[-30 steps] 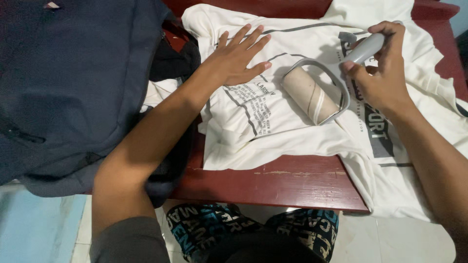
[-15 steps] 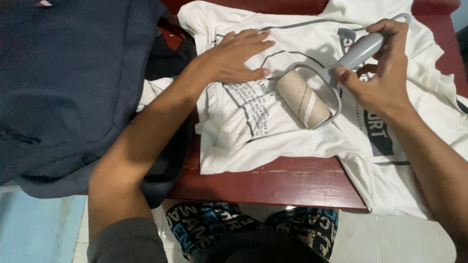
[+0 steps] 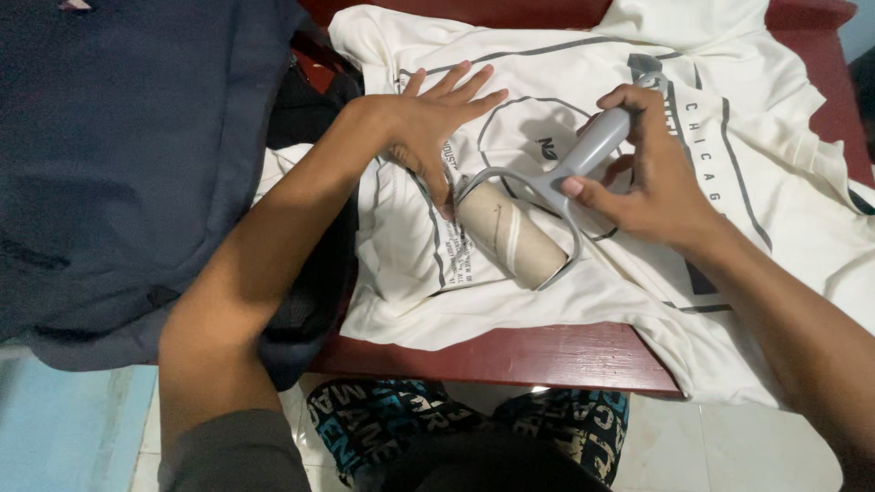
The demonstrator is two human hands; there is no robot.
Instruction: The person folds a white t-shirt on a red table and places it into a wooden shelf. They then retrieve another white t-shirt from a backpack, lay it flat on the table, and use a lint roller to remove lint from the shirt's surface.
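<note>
Navy garment [image 3: 128,155] lies beside white shirt [image 3: 565,137]; right hand [image 3: 652,187] grip closed on lint roller [image 3: 533,214].

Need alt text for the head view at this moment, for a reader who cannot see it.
A right hand holds a grey lint roller on a white printed shirt spread over a red table, while the left hand presses the shirt flat. A dark blue garment lies to the left.

The shirt [image 3: 583,82] is cream white with grey lines and lettering. On it, the lint roller [image 3: 510,232] has a pale tan roll (two lighter stripes) and a grey handle. Left of the shirt lies dark navy cloth [image 3: 118,155]; beneath, the surface [image 3: 510,355] is dark red.
</note>
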